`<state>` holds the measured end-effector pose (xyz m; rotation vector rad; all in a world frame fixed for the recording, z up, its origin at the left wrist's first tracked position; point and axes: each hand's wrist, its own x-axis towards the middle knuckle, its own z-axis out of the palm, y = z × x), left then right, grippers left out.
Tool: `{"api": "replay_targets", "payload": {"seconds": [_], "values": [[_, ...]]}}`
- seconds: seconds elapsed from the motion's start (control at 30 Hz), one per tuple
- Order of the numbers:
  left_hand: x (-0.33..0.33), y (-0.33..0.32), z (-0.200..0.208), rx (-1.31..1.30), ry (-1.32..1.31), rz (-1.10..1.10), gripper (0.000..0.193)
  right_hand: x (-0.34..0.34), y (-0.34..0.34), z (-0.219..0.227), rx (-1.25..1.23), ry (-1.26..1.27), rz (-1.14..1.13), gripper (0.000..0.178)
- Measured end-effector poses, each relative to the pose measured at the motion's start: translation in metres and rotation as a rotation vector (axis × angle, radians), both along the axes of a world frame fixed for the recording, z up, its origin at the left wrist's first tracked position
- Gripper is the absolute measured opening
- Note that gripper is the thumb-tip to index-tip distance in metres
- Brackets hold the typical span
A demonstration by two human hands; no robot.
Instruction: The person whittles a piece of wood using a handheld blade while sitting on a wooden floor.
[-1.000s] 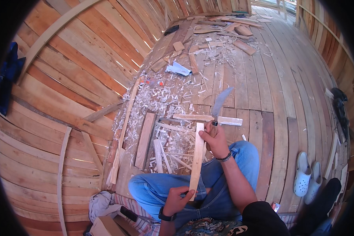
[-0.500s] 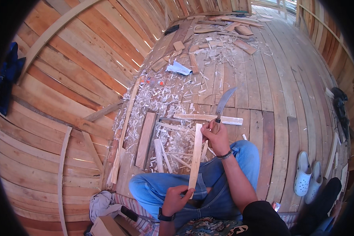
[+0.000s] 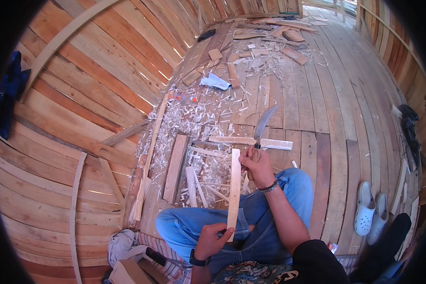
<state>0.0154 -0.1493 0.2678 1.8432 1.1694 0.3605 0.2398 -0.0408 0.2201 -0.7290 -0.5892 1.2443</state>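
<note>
A pale, flat wooden strip stands nearly upright in front of my lap. Its lower end is pinched by my left hand, thumb on the face of the wood. Wrapped round the handle of a curved knife is my right hand, beside the strip's upper end. The knife's blade points up and away from me, clear of the strip. My right thumb and fingertips are close to the strip's edge; whether they touch it is hard to tell.
Wood shavings cover the floor ahead, around a thick wooden block and a long pale stick. More boards lie at the far end. A plank wall rises on the left. Light clogs stand at the right.
My right hand and the knife have shifted slightly left and down. The strip's upper end has tipped a little to the left. My left hand keeps its hold.
</note>
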Motion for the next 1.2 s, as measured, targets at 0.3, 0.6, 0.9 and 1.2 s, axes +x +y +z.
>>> {"api": "replay_targets", "payload": {"seconds": [0.3, 0.6, 0.9, 1.2], "values": [[-0.003, -0.001, -0.006, -0.031, -0.142, 0.084, 0.016, -0.005, -0.005, 0.006, 0.015, -0.033, 0.132, 0.025], [-0.008, 0.0, -0.007, 0.004, -0.165, 0.149, 0.016, -0.021, -0.015, 0.015, 0.049, -0.089, 0.331, 0.03], [-0.013, 0.003, -0.01, -0.015, -0.101, 0.091, 0.017, -0.024, -0.015, 0.012, 0.061, -0.084, 0.371, 0.03], [-0.011, 0.003, -0.009, -0.04, -0.131, 0.112, 0.017, -0.022, -0.015, 0.01, 0.07, -0.068, 0.374, 0.029]]}}
